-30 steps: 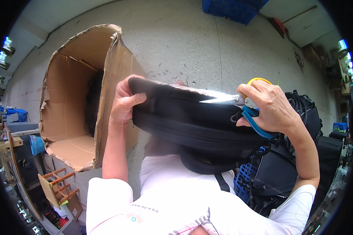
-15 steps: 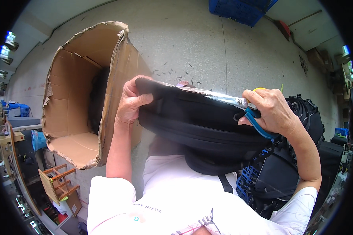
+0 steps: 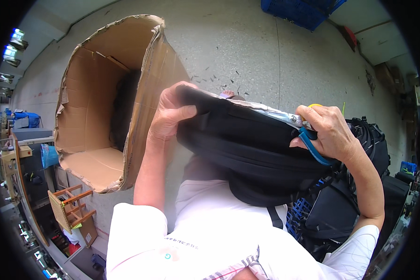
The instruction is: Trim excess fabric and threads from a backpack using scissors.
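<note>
A black fabric bag (image 3: 247,149) is stretched across in front of me, its lower part against my lap. My left hand (image 3: 172,112) pinches the bag's far left corner between thumb and fingers. In my right hand (image 3: 329,133) is a pair of scissors (image 3: 308,133) with blue and yellow handles. The blades point left and lie along the bag's far edge, where a pale strip shows. Whether the blades are parted cannot be made out.
At left stands a tall open cardboard box (image 3: 88,102) with something black inside. Dark scraps (image 3: 214,78) litter the floor. More black bags (image 3: 333,210) are piled at right by a blue basket (image 3: 299,212). A wooden stool (image 3: 72,205) and a blue crate (image 3: 301,11) stand farther off.
The bag, both hands and the scissors appear slightly farther right, as does the whole scene. Both grips look the same.
</note>
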The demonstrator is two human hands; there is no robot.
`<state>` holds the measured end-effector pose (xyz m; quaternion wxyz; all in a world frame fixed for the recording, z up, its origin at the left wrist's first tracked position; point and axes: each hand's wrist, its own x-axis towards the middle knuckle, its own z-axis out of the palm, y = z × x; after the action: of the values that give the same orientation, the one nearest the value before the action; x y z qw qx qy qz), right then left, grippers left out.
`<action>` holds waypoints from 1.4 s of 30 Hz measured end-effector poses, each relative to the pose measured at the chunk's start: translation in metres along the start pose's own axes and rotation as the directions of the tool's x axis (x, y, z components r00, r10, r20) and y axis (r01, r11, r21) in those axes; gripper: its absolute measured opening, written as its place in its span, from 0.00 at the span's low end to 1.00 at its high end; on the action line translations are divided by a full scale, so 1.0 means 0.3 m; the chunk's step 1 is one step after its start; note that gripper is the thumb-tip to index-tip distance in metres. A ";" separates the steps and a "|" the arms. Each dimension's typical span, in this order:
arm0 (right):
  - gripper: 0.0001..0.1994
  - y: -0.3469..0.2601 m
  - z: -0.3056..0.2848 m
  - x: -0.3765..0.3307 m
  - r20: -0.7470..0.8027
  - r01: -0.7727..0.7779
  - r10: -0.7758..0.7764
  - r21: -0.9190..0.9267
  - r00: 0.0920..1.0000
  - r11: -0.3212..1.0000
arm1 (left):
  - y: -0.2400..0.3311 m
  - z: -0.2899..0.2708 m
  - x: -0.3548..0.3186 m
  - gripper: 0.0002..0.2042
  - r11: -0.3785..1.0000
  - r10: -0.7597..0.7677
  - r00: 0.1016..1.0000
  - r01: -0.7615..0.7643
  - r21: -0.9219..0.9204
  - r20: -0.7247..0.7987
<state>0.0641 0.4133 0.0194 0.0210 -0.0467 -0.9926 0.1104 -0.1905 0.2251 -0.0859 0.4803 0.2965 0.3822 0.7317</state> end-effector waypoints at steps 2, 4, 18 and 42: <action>0.23 0.000 0.004 0.004 -0.025 0.034 -0.034 0.025 0.999 0.999 | -0.005 -0.008 -0.004 0.15 1.000 -0.017 1.000 0.017 0.016 0.005; 0.22 -0.007 -0.002 0.011 0.003 0.021 -0.021 -0.003 1.000 1.000 | -0.002 -0.006 -0.009 0.15 1.000 -0.016 1.000 0.016 0.013 -0.005; 0.26 -0.009 0.007 0.089 -0.076 0.094 -0.097 -0.042 0.992 0.995 | 0.009 0.010 0.005 0.14 1.000 0.010 0.999 -0.010 -0.003 0.052; 0.23 -0.034 0.037 0.104 0.001 0.046 -0.046 0.094 0.999 0.995 | -0.018 0.016 -0.007 0.13 0.998 0.013 1.000 -0.011 0.066 -0.022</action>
<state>0.0317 0.4041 0.0118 0.0243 -0.0225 -0.9871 0.1564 -0.1831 0.2258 -0.0880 0.4614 0.3062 0.4098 0.7249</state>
